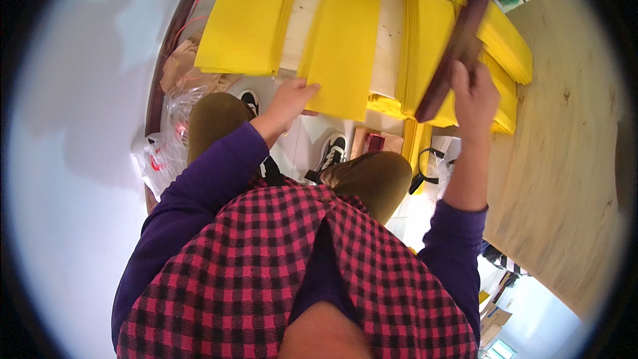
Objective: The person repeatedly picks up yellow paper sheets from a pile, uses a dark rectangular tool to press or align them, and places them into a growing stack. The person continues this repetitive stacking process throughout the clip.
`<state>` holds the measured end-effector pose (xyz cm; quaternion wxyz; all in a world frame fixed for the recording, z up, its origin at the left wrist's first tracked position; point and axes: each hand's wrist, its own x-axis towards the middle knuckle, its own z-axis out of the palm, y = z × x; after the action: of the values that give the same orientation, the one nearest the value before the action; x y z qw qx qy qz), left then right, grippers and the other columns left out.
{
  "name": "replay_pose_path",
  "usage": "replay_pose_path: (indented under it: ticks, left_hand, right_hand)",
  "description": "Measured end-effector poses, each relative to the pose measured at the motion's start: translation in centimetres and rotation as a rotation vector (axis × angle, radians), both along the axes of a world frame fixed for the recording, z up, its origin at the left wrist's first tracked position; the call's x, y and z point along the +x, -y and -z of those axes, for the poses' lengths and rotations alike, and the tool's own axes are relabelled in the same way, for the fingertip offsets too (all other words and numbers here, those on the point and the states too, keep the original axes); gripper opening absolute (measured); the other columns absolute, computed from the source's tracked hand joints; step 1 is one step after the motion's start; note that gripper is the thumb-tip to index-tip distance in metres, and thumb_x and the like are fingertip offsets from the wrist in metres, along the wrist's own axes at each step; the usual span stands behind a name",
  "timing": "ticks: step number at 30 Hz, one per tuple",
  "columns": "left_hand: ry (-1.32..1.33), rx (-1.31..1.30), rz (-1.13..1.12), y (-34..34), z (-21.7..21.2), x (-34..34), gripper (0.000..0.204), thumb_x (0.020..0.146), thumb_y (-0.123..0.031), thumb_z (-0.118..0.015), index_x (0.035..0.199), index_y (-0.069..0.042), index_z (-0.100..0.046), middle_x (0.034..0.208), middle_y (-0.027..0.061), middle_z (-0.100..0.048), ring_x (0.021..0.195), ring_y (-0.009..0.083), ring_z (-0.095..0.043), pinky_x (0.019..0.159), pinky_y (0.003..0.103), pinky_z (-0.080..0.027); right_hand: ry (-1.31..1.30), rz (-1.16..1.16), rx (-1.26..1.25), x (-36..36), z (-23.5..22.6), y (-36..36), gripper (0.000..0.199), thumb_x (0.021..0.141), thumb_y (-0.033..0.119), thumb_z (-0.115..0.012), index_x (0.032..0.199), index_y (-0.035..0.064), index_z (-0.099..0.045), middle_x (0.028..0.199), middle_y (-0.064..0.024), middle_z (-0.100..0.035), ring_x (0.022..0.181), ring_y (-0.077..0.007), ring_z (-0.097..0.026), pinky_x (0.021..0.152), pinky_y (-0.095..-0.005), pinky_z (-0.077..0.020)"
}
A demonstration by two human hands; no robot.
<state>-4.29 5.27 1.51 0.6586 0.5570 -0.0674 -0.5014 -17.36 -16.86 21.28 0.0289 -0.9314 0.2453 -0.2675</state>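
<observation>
My left hand (291, 101) grips the near edge of a yellow paper sheet (342, 43) that lies on a pale wooden table (389, 40). My right hand (473, 93) is closed around a long dark reddish-brown block (452, 46), held slanted over a stack of yellow sheets (432, 33). Another stack of yellow sheets (249, 16) lies to the left of the held sheet, and more yellow sheets (508, 43) fan out to the right.
A large pale wooden board (565, 146) fills the right side. A white wall (80, 126) is on the left. Crumpled plastic bags (166, 146) and brown paper (183, 63) lie on the floor by my shoes (330, 149). A black-handled tool (425, 166) lies below the table.
</observation>
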Motion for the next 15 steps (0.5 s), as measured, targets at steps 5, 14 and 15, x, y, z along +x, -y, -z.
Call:
replay_pose_path:
  ticks: [5, 14, 15]
  left_hand:
    - [-0.039, 0.007, -0.007, 0.2, 0.0, 0.0, 0.023, 0.091, -0.023, -0.051, 0.102, -0.004, -0.058, 0.097, 0.0056, -0.063, 0.081, 0.0139, -0.061, 0.068, 0.031, -0.053]
    - [0.042, 0.076, -0.051, 0.3, -1.0, -0.6, 0.023, 0.090, -0.019, -0.054, 0.106, -0.002, -0.055, 0.102, 0.0065, -0.062, 0.088, 0.0169, -0.061, 0.072, 0.033, -0.053]
    - [0.057, 0.081, -0.064, 0.3, -1.2, -0.7, 0.023, 0.090, -0.019, -0.055, 0.106, -0.002, -0.055, 0.102, 0.0066, -0.061, 0.089, 0.0173, -0.061, 0.073, 0.034, -0.053]
  right_hand:
    - [0.150, 0.154, 0.087, -11.8, 0.6, 0.5, 0.021, 0.087, 0.022, -0.059, 0.081, 0.0017, -0.055, 0.068, -0.0177, -0.060, 0.062, -0.0309, -0.062, 0.056, -0.0362, -0.0475]
    - [-0.201, 0.512, 0.313, -28.8, 16.6, 0.2, 0.025, 0.087, 0.029, -0.056, 0.084, 0.0044, -0.055, 0.071, -0.0188, -0.061, 0.067, -0.0368, -0.060, 0.058, -0.0432, -0.0466]
    - [-0.271, 0.523, 0.360, -29.8, 18.7, 0.3, 0.027, 0.087, 0.032, -0.055, 0.085, 0.0044, -0.056, 0.073, -0.0192, -0.061, 0.069, -0.0375, -0.060, 0.060, -0.0444, -0.0465]
